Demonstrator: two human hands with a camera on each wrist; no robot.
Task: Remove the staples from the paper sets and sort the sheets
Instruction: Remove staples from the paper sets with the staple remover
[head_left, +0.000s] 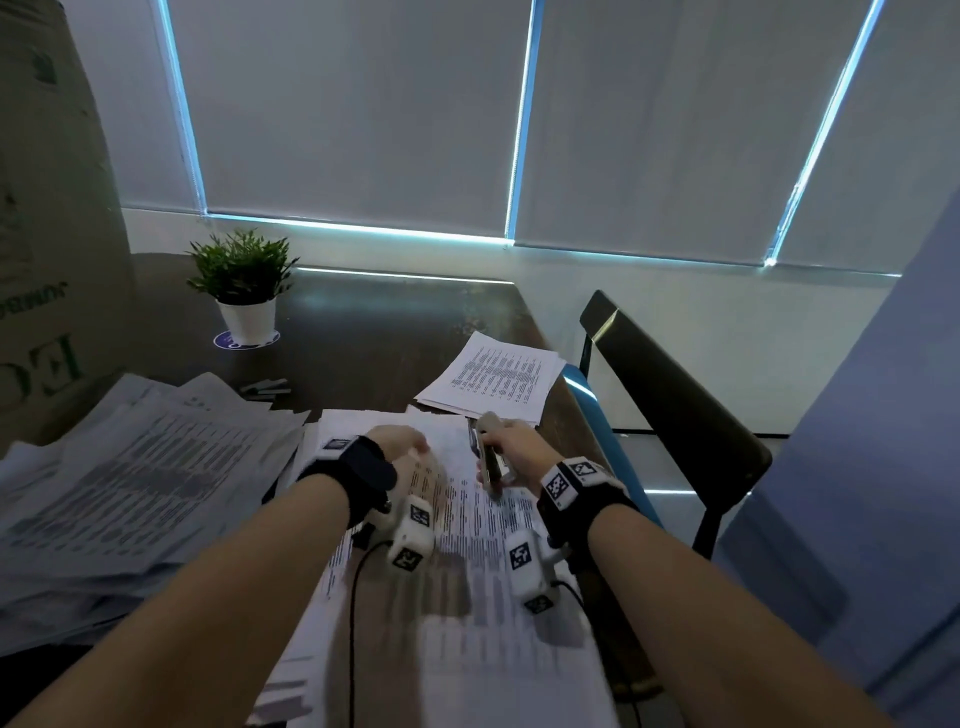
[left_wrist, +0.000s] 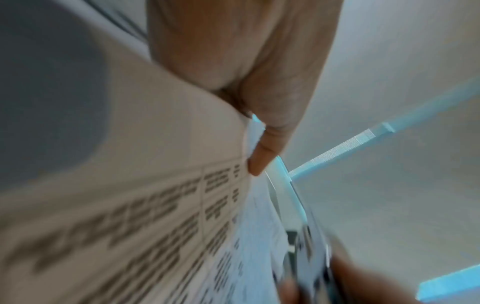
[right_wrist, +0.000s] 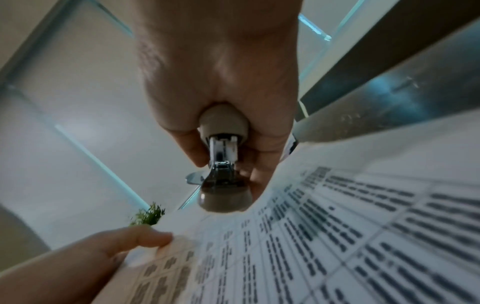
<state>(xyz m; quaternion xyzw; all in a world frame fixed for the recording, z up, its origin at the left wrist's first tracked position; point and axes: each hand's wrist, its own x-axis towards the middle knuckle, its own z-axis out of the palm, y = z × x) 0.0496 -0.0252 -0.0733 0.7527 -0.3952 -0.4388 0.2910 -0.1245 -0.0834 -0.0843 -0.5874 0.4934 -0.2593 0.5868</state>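
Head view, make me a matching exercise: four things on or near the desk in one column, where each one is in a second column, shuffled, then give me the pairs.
Things:
1. potted plant
2. stapler
3. neat sheet stack
4. messy paper heap

Places:
A. gripped in the right hand
B. far right part of the desk, beside the chair
C. far left of the desk, on a blue round mat
D. near left, beside the left hand

Pairs: 1-C, 2-A, 3-B, 4-D
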